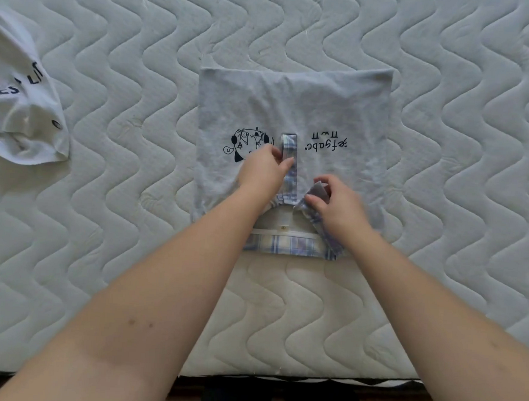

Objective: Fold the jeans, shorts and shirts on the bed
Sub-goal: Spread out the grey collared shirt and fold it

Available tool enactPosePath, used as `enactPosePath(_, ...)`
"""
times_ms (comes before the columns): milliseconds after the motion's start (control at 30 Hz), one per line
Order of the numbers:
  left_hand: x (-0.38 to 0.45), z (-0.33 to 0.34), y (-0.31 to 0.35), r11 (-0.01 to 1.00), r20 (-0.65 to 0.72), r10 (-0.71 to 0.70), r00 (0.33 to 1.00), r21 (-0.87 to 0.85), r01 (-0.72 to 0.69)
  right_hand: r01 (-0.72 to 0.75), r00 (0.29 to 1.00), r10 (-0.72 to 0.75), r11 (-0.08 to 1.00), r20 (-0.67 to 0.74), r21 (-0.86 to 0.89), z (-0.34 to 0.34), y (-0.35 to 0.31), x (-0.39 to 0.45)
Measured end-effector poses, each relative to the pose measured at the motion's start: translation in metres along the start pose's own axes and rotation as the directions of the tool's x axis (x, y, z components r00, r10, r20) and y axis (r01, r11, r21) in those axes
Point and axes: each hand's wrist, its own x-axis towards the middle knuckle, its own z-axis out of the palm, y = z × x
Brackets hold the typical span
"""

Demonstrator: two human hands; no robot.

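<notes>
Shirt: our grey shirt (293, 109) lies flat mid-bed (141, 68).
Hands: left hand (263, 169) pinches the plaid placket (289, 146); right hand (337, 201) pinches the collar (311, 203).
Handling: soft, light, floppy; we'd grip hems.

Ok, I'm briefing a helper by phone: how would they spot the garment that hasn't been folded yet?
Start at the quilted mattress and look to its far left edge, well away from both hands. The white shirt lies there crumpled, partly out of view. Unlike the flat grey shirt with its cartoon print, it is bunched and bears dark block lettering.
</notes>
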Motion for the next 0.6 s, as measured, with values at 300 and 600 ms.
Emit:
enactPosePath(300, 0.018, -0.006, 0.001, 0.986, 0.001, -0.148, 0.989, -0.071, 0.148, 0.098, 0.993, -0.089, 0.989, -0.080, 0.112, 0.000, 0.014, -0.004)
enactPosePath(600, -0.009, 0.002, -0.001, 0.989, 0.120, -0.137, 0.983, 0.072, 0.129, 0.085, 0.966, -0.149, 0.954, -0.212, -0.286, 0.006, 0.027, -0.009)
